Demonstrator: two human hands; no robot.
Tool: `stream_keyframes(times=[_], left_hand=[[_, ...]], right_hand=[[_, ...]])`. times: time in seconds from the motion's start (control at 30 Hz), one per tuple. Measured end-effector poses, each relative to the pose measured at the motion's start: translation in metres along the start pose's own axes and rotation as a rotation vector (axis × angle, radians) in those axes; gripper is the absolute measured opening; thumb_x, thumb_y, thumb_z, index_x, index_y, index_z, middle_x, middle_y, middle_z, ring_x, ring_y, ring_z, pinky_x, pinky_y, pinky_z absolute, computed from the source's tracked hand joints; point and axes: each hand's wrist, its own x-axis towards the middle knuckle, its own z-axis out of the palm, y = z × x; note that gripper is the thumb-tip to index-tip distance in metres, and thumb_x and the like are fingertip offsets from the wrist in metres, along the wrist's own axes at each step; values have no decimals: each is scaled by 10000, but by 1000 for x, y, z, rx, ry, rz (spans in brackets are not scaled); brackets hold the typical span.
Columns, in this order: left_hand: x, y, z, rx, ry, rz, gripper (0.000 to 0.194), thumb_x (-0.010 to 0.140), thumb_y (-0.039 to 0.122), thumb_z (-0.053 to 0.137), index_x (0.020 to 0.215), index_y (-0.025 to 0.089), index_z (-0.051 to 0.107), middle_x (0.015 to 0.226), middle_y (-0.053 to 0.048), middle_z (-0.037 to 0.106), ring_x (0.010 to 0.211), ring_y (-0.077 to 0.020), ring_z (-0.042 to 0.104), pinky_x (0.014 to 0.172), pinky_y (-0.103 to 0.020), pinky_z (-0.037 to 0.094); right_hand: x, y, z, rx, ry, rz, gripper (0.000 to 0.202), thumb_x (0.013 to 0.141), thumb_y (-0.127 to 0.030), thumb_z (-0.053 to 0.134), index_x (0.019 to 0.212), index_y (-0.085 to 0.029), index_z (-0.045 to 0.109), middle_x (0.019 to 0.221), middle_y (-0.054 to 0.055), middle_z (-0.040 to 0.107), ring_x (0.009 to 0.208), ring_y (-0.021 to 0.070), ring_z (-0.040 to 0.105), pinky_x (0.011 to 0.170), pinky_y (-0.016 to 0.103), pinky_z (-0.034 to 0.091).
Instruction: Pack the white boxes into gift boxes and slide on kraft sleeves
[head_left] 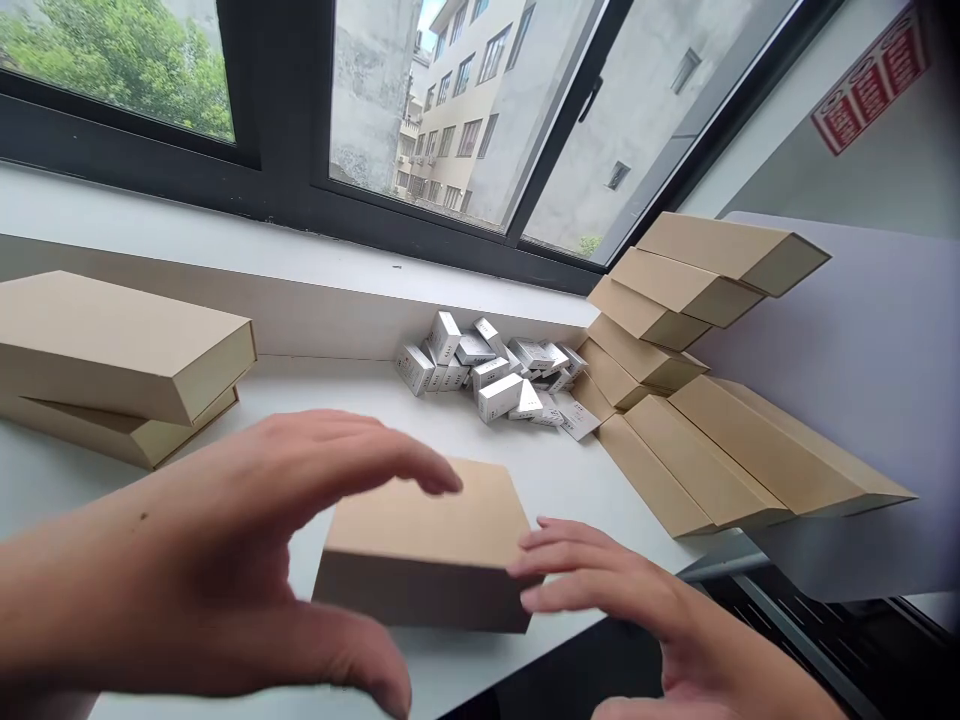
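Both the left hand [247,560] and right hand [660,610] have thumbs spread from fingers near a brown box [442,530] on a white table [341,385] below a dark-framed window [292,130].

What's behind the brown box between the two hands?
Behind the brown box, small silvery boxes lie heaped on the white table. The left hand and box hide part of the table; the heap's underside is covered.

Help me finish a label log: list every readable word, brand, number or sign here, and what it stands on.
None can be read.
Red-and-white wall sign: lettering too blurred.
Small silver-white boxes: print too small.
Nearest brown box: no text on its visible sides.
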Motion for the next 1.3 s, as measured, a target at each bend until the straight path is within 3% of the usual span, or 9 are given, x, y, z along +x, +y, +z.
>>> stream_keyframes(times=[0.17,0.27,0.37,0.53,0.67,0.87,0.97,1.17,1.3], left_hand=[[40,-38,27,77,-297,-2,985,619,668,799,1472,324,448,1552,-91,463,1453,-372,382,1161,-491,383],[55,-58,46,113,-589,-270,1344,436,636,869,1575,240,276,1637,-189,301,1477,-454,309,1159,-573,341],[56,-67,56,50,-728,-484,1436,348,665,871,1575,250,251,1547,-226,439,1314,-475,520,1021,-563,473],[55,-78,56,-80,-647,-534,1320,387,730,839,1498,234,327,1316,-199,638,1156,-432,625,915,-503,519],[60,-100,54,-489,-547,-507,1168,649,754,722,1539,273,138,1450,-189,536,953,-269,725,924,-427,535],[64,-132,68,-1102,-36,-390,847,871,846,236,1404,197,352,1509,-187,485,1218,-246,632,1024,-381,501],[64,-148,88,-1171,91,-541,828,895,823,160,1314,166,441,1451,-179,540,1326,-244,553,1064,-358,478],[67,-168,122,-1302,260,-631,533,818,624,670,1083,169,591,1185,-157,671,1195,-280,618,1046,-398,491],[67,-172,126,-1331,281,-614,496,835,602,674,1088,179,626,1137,-140,697,1182,-304,619,1024,-426,489]], right_hand=[[-8,73,49,179,141,298,1401,483,-491,977,1621,-329,177,1682,104,163,1542,427,116,1220,623,170],[7,103,71,401,34,330,1589,510,-556,941,1600,-267,-178,1688,166,52,1550,382,131,1224,561,179],[25,115,83,575,19,272,1536,614,-626,846,1539,-242,-319,1657,207,124,1525,343,245,1208,522,226],[41,122,103,701,252,178,1255,595,-631,797,1530,-304,27,1570,169,263,1473,393,307,1165,514,311],[35,128,119,932,505,290,1073,620,-658,727,1487,-379,159,1444,115,459,1342,447,466,1051,581,452],[41,134,121,999,815,462,813,854,-672,338,1570,-290,281,1171,135,694,1146,484,608,926,710,484],[74,111,99,1003,865,370,787,878,-677,266,1539,-264,374,1154,143,708,1108,466,632,896,683,501],[194,-8,37,1117,966,-180,648,760,-514,522,1340,-227,499,1095,92,681,1015,331,658,862,503,536],[294,-77,47,1094,993,-195,707,706,-494,686,1286,-238,372,1225,79,544,1133,260,583,938,439,516]])
